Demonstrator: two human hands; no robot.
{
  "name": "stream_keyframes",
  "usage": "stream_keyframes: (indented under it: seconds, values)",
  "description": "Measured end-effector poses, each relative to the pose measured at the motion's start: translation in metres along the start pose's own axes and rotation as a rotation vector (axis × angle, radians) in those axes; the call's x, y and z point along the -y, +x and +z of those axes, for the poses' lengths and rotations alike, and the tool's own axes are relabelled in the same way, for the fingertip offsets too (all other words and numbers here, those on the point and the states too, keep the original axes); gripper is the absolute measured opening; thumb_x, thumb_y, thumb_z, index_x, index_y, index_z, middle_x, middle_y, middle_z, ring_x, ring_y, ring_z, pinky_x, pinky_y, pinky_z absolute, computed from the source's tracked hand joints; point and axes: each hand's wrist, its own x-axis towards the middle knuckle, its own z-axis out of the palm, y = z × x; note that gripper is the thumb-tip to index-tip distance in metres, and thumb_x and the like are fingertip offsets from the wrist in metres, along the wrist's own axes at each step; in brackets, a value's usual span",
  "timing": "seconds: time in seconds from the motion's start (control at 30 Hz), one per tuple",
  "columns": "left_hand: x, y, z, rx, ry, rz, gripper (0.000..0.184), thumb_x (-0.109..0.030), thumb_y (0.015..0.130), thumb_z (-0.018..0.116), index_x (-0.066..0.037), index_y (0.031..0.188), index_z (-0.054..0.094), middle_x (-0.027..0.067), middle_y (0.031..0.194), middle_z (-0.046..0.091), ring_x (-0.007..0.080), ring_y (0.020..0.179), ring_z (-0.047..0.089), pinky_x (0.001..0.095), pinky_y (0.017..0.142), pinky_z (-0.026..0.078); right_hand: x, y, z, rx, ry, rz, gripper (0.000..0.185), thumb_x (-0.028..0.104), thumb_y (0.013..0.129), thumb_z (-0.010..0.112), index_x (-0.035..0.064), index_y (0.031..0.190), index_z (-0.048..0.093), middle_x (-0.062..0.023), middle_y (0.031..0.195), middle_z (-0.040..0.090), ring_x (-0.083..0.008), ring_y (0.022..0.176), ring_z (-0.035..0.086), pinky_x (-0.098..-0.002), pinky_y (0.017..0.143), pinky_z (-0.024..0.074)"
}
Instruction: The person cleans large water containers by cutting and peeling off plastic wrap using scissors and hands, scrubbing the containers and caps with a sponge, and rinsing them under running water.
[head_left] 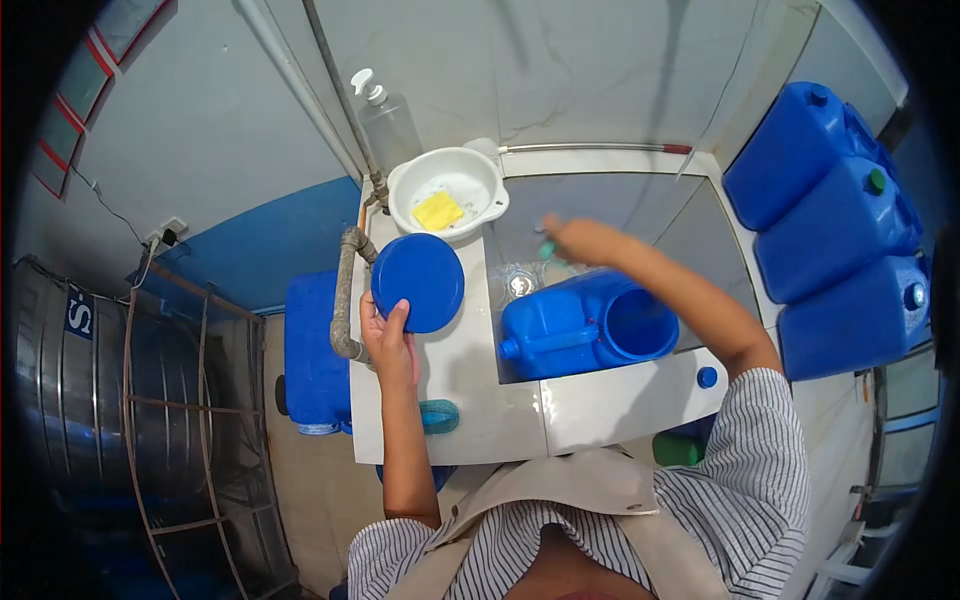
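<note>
My left hand (390,335) holds a round blue lid (418,283) by its lower edge, over the white counter (470,420). Over the sink basin (700,215), my right hand (580,243) is closed around a small green thing (547,250), blurred by motion. Below that hand a blue container (550,325) lies on its side in the basin, its wide round opening facing up and to the right. A white bowl (410,180) with suds and a yellow sponge (438,210) stands behind the lid.
A clear pump bottle (388,125) stands behind the bowl. Metal pipes (345,290) rise at the counter's left edge. A teal brush (439,416) and a small blue cap (708,377) lie near the front. Several blue jugs (835,235) line the right side.
</note>
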Motion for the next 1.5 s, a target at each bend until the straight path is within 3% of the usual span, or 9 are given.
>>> stream_keyframes:
  seconds: [0.03,0.27,0.33,0.47,0.63,0.7,1.0,1.07,1.5]
  values:
    - [-0.002,-0.002,-0.002,-0.006,0.0,-0.003,0.028,0.0,0.083,0.058,-0.003,0.109,0.048,0.0082,0.106,0.058,0.0129,0.094,0.056,0.0263,0.087,0.045,-0.008,0.022,0.045,-0.128,-0.063,-0.351,0.027,0.015,0.083,0.055,0.0046,0.106,0.045,-0.0211,0.08,0.063,-0.039,0.075,0.062,-0.0471,0.064,0.0492]
    - [-0.017,-0.019,-0.018,-0.069,0.022,-0.075,0.03,0.001,0.083,0.056,-0.004,0.111,0.046,0.0081,0.107,0.056,0.0137,0.096,0.056,0.0274,0.086,0.047,0.094,0.088,0.091,-0.03,-0.28,-0.487,0.013,0.009,0.075,0.059,-0.0002,0.084,0.063,-0.0225,0.082,0.064,-0.0348,0.078,0.064,-0.0447,0.065,0.0499]
    - [-0.023,-0.028,-0.027,-0.07,0.084,-0.164,0.032,0.0,0.084,0.056,-0.003,0.114,0.046,0.0088,0.107,0.056,0.0152,0.097,0.057,0.0296,0.086,0.048,0.104,0.107,0.05,0.373,-0.173,-0.488,0.016,0.009,0.073,0.055,-0.0003,0.077,0.066,-0.0218,0.084,0.065,-0.0342,0.076,0.064,-0.0436,0.063,0.0504]
    - [-0.011,-0.036,-0.034,-0.097,-0.106,-0.422,0.044,-0.006,0.083,0.059,-0.004,0.123,0.043,0.0115,0.115,0.055,0.0201,0.104,0.057,0.0337,0.089,0.048,0.094,0.186,0.002,-0.221,0.082,-0.292,0.034,0.027,0.079,0.05,0.0089,0.103,0.065,-0.0191,0.093,0.064,-0.0316,0.091,0.061,-0.0422,0.082,0.0464]
    - [0.015,-0.029,-0.008,0.01,-0.271,-0.593,0.047,-0.012,0.084,0.058,-0.006,0.127,0.041,0.0109,0.12,0.052,0.0234,0.107,0.055,0.0383,0.09,0.047,0.067,0.248,0.057,-0.046,-0.19,-0.174,0.047,0.033,0.077,0.057,0.0113,0.118,0.057,-0.0166,0.121,0.053,-0.036,0.105,0.054,-0.048,0.095,0.0367]
    - [0.02,-0.026,0.0,0.035,-0.302,-0.649,0.047,-0.014,0.085,0.056,-0.007,0.128,0.04,0.0107,0.121,0.052,0.0244,0.109,0.054,0.0397,0.091,0.047,0.056,0.246,0.069,-0.344,-0.259,0.151,0.051,0.025,0.074,0.064,0.0104,0.122,0.051,-0.0156,0.114,0.056,-0.0339,0.111,0.052,-0.0447,0.09,0.0434]
    - [0.061,0.016,0.039,0.161,-0.443,-0.59,0.043,-0.033,0.095,0.042,-0.006,0.129,0.04,0.0116,0.132,0.046,0.0256,0.117,0.049,0.0435,0.098,0.041,0.066,0.097,-0.004,-0.091,0.828,-0.104,0.043,0.02,0.081,0.048,0.0075,0.122,0.047,-0.0175,0.107,0.057,-0.0315,0.094,0.057,-0.0376,0.078,0.0455]
    - [0.072,0.024,0.054,0.207,-0.592,-0.649,0.05,-0.045,0.095,0.038,-0.007,0.129,0.041,0.0093,0.133,0.046,0.025,0.119,0.048,0.0443,0.099,0.04,0.074,0.063,0.075,-0.768,-0.008,-0.423,0.04,0.022,0.084,0.048,0.0069,0.121,0.047,-0.0176,0.112,0.053,-0.0323,0.105,0.049,-0.041,0.087,0.0393]
    - [0.112,0.004,0.138,0.2,-0.45,-0.688,0.049,-0.043,0.099,0.026,-0.009,0.13,0.041,0.0112,0.135,0.043,0.0279,0.127,0.038,0.0445,0.106,0.032,0.033,0.021,0.048,-0.958,0.139,-0.226,0.02,0.004,0.075,0.046,0.0019,0.093,0.054,-0.0221,0.098,0.051,-0.0374,0.09,0.046,-0.0456,0.078,0.0377]
